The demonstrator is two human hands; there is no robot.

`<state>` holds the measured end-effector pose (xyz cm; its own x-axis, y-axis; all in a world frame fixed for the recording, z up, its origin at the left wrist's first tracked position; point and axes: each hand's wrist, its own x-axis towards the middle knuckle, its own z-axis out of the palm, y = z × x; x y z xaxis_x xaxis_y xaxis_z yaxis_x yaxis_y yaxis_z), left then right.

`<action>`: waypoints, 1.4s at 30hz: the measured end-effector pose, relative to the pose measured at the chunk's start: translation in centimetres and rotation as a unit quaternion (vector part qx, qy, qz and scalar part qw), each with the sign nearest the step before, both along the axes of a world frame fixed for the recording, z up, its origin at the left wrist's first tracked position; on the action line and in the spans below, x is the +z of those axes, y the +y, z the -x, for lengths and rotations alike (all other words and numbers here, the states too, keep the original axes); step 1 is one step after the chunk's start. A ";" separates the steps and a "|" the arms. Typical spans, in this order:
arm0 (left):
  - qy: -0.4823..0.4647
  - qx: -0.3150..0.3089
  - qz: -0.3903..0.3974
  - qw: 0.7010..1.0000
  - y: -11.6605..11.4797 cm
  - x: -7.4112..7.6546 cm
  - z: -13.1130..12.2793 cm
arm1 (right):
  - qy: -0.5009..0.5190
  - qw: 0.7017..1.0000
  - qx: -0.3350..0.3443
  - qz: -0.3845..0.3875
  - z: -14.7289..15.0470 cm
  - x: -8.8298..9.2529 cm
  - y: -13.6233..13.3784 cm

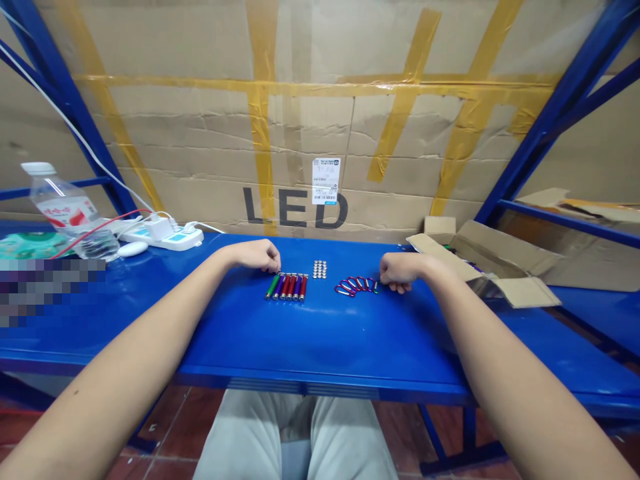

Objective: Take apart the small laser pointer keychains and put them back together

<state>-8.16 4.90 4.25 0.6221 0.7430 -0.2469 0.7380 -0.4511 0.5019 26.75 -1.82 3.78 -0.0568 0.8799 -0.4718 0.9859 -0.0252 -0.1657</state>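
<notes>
On the blue table lies a row of several slim metal tubes (291,287), like mini flashlights, in green, purple and red. My left hand (260,255) is closed in a pinch at the upper end of the leftmost, green tube (272,287). Several silver button cells (320,269) stand in a neat grid between my hands. To their right, small carabiners (356,285) in red, purple and green overlap in a fanned row. My right hand (401,269) has its fingers curled at the green carabiner (376,287) on the right end; its fingertips are partly hidden.
An open cardboard box (493,257) sits on the right. At left are a plastic bottle (70,213), a white power strip (175,235) with cables, and a green packet (30,245). A large taped carton (210,153) forms the back wall between blue metal posts (75,107).
</notes>
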 end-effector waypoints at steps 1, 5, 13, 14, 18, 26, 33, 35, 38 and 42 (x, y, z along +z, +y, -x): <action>0.004 0.000 0.000 1.000 -0.1 0.1 0.0 | 0.000 1.000 0.000 -0.002 0.0 0.0 0.0; 0.004 0.007 0.016 1.000 -0.6 0.4 0.0 | 0.003 1.000 -0.008 -0.001 0.2 0.1 -0.2; -0.078 0.050 -0.037 0.995 0.8 -0.4 0.9 | 0.001 0.985 -0.045 -0.164 -1.0 -0.1 1.2; -0.085 0.071 -0.060 0.992 1.3 -0.8 1.1 | -0.001 0.978 -0.055 -0.200 -1.3 -0.5 1.6; -0.034 0.138 -0.162 0.977 2.8 -2.7 1.7 | 0.019 0.959 -0.063 -0.275 -2.3 -2.7 3.2; 0.049 0.133 -0.216 0.966 2.5 -3.3 1.0 | 0.078 0.964 -0.053 -0.247 -3.2 -3.9 4.0; 0.096 0.138 -0.226 0.959 2.2 -3.1 0.5 | 0.065 0.964 -0.038 -0.255 -2.9 -4.0 4.0; 0.107 0.138 -0.226 0.958 2.1 -3.1 0.5 | 0.060 0.964 -0.033 -0.255 -2.9 -4.0 4.0; 0.118 0.135 -0.230 0.957 2.0 -3.0 0.4 | 0.054 0.964 -0.029 -0.258 -2.8 -4.0 3.9; 0.118 0.132 -0.232 0.957 1.9 -3.0 0.4 | 0.057 0.964 -0.025 -0.258 -2.8 -4.0 3.9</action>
